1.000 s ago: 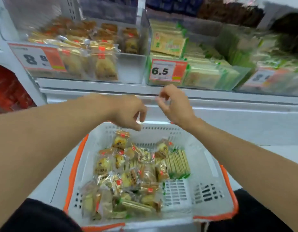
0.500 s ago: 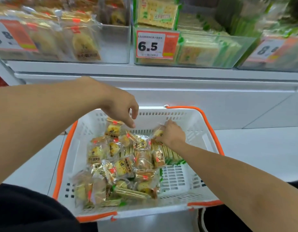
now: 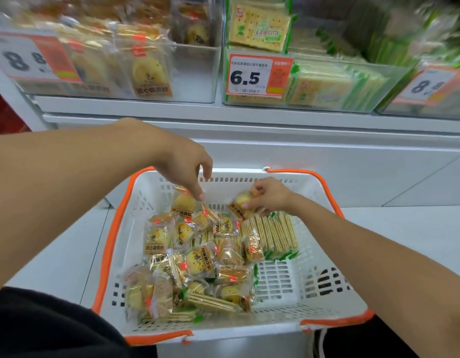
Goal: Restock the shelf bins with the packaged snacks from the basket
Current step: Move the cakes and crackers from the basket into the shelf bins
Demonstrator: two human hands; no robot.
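Okay, we log it quick:
Basket (image 3: 311,192): one, white slotted plastic with orange rim and handles, low centre of view in front of the shelf, long axis running left to right.
Pastry packs (image 3: 198,262): we count roughly fifteen clear-wrapped yellow pastries heaped in the left and middle of the basket, lying every which way; exact number we cannot tell, they overlap.
Cracker packs (image 3: 273,235): one row standing on edge at basket right-centre, thin edges up, the row running left to right; a few more lie flat near the front wall, count unclear.
Held pastry pack (image 3: 240,205): one, at the basket's far right, above the cracker row, long axis tilted, label end pointing down-left.
Right hand (image 3: 269,196): we see it reaching in from the right, fingers curled round the held pastry pack, thumb underneath.
Left hand (image 3: 182,167): over the far-left part of the basket, palm down, wrist bent, fingers loosely curled, one finger pointing down at a pastry by the back wall; contact we cannot tell, it holds nothing.
Shelf bins (image 3: 198,73): three clear bins in view above, pastries left, green-edged crackers middle, right one blurred.
Price tags (image 3: 258,76): three, the middle one reads 6.5.
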